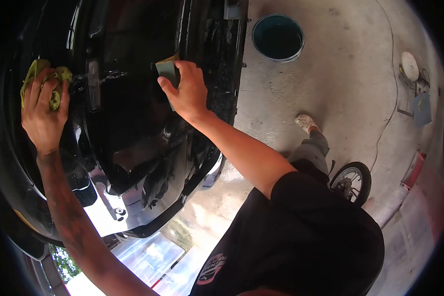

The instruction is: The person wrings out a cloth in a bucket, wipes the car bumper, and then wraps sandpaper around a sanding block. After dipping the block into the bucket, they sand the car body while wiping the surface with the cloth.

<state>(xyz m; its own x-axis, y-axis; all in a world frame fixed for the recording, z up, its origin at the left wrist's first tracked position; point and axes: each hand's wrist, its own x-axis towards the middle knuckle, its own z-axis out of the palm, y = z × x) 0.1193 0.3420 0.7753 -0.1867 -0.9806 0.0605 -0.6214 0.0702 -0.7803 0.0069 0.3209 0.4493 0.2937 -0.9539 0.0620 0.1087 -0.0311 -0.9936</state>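
My left hand [43, 113] is closed around a crumpled yellow-green cloth [33, 74], pressed against the glossy black car body [128, 113]. Farther right on the same body, my right hand [190, 93] grips a flat grey sanding block [167, 72] with a yellowish edge, thumb on one side and fingers on the other. The block's face lies against the black panel, so its underside is hidden. Between the two hands is a car handle [93, 85], with wet-looking streaks on the paint near it.
A round bucket [278, 37] of dark liquid stands on the concrete floor [281, 89] beside the car. My foot in a light clog [306, 122] is on the floor. A motorcycle wheel [351, 182] is behind me, and a thin cable [396, 93] runs along the floor.
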